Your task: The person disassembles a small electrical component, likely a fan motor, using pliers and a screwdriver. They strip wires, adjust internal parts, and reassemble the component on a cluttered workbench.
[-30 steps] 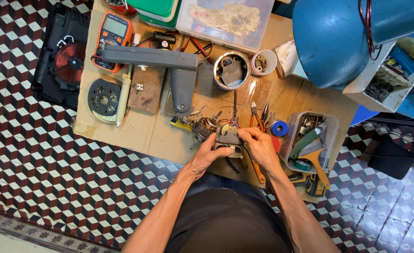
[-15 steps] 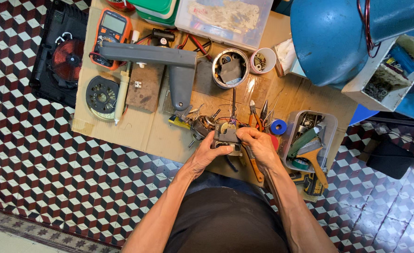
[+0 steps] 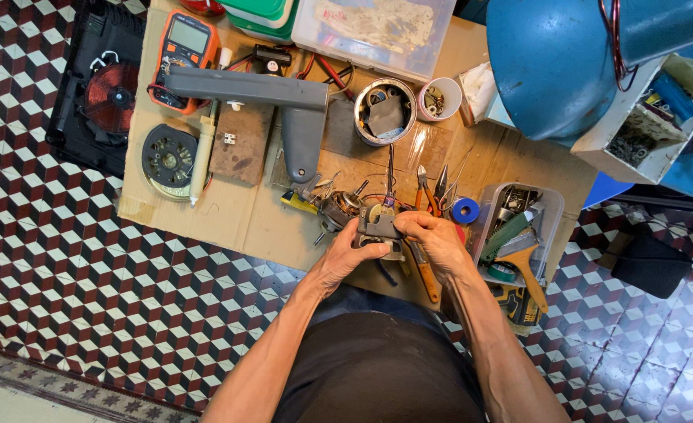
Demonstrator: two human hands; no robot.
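A person's two hands grip a small grey motor part over a cluttered cardboard surface.

The left hand (image 3: pixel 345 257) and right hand (image 3: pixel 434 239) are both clamped on the motor part (image 3: pixel 378 229), held just above the cardboard surface (image 3: pixel 237 211) at its near edge. Pliers (image 3: pixel 423 188) and a blue tape roll (image 3: pixel 465 210) lie just beyond; an orange multimeter (image 3: pixel 183 48) sits far left.

A small grey metal motor part (image 3: pixel 378 229) sits upright over the cardboard's near edge, wires trailing upward.
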